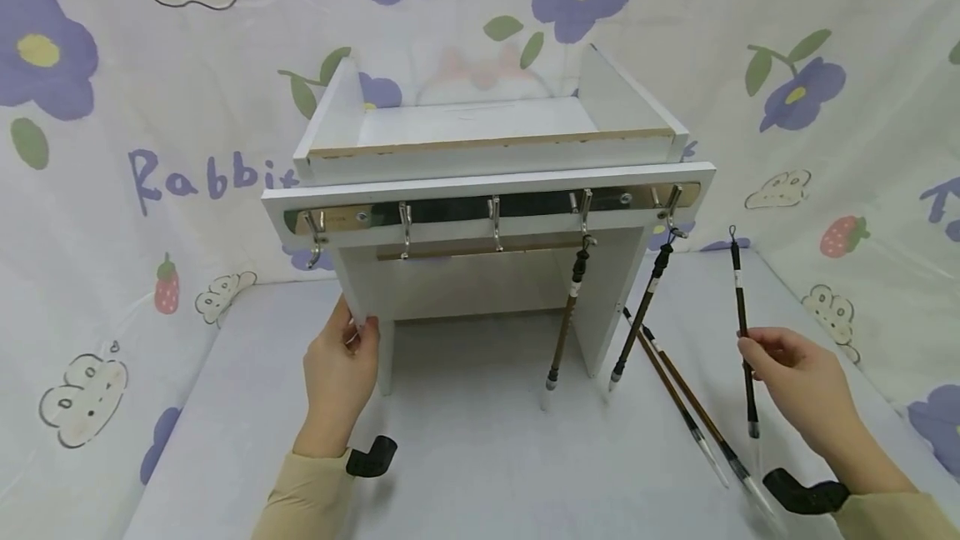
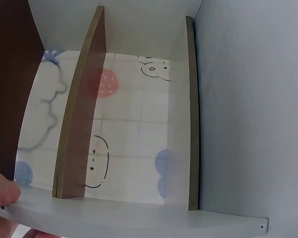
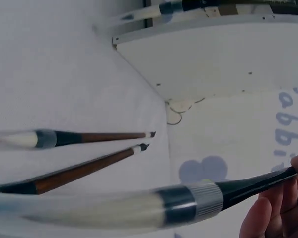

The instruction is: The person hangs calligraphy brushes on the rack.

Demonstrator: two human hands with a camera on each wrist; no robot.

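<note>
A white wooden rack (image 1: 487, 182) stands on the table, with a row of metal hooks along its front rail. My left hand (image 1: 341, 373) grips the front edge of the rack's left side panel, thumb on one face. In my right hand (image 1: 798, 386), thumb and fingers pinch a dark calligraphy brush (image 1: 741, 307) upright, loop at the top and capped bristles down; the right wrist view shows its pale tip (image 3: 114, 210) up close. Two brushes hang by loops from the right-hand hooks, one brown-handled brush (image 1: 567, 315) and one darker brush (image 1: 641, 315).
Two more brushes lie on the table right of the rack, a thinner brush (image 1: 678, 398) and a brown brush (image 1: 697, 407), their capped tips toward me. A patterned cloth (image 1: 480, 15) with flowers and rabbits forms the backdrop. The rack's upper tray (image 1: 480, 119) has raised sides.
</note>
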